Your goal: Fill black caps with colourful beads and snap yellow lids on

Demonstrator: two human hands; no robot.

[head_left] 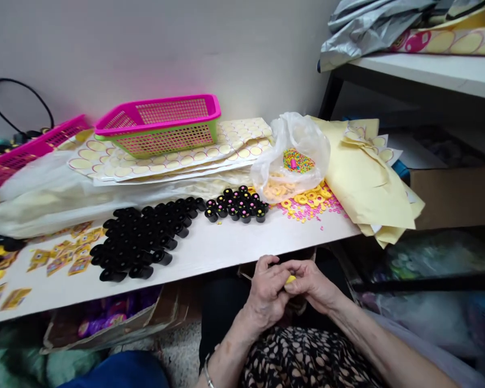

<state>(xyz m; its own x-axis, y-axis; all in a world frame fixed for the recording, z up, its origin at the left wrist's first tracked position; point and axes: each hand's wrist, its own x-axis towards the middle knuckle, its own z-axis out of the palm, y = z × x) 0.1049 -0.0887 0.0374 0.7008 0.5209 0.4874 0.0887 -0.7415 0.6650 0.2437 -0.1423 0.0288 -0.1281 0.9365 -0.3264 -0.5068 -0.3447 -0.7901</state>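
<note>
Just below the table's front edge, my left hand and my right hand meet over my lap with their fingers closed together. A small yellow piece shows between them, pinched by my right thumb and touching my left fingers; most of it is hidden. Ahead of my hands stand several black caps with pink or yellow dots in their middles. Yellow rings and tiny pink beads lie in a loose pile. A clear plastic bag holds multicoloured beads.
Plain black caps crowd the white table. Printed wrappers lie left. A pink and green basket sits on sticker sheets. Yellow paper overhangs the right edge. A shelf stands right; a cardboard box is underneath.
</note>
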